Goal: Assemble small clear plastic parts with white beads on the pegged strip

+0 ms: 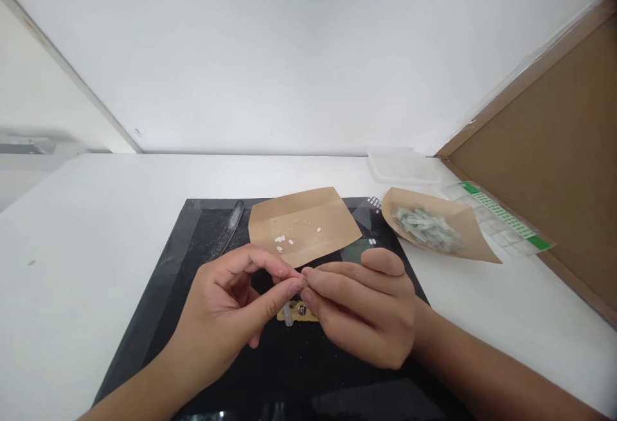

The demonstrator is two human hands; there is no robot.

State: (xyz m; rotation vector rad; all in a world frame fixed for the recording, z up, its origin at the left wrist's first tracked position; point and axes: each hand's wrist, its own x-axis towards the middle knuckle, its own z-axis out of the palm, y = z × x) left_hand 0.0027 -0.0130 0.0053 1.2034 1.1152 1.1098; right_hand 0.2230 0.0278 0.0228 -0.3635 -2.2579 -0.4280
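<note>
Thumb and index finger of my left hand (236,305) are pinched together at the centre, meeting the fingertips of my right hand (361,305). Between the touching fingertips is a tiny pale piece (304,283), mostly hidden and too small to name. The other fingers of my right hand are curled in. Right below the fingertips, a small yellow piece (308,313) with a shiny round spot lies on the black mat (299,382). A short clear tube-like piece (288,315) rests across its left part.
Behind my hands, a brown paper tray (303,212) holds several small white pieces. A second paper tray (475,231) at right contains many clear strips. Near it are a transparent sheet with a green band (506,215) and a clear plastic lid (405,167). A dark blade-like tool (229,228) lies left.
</note>
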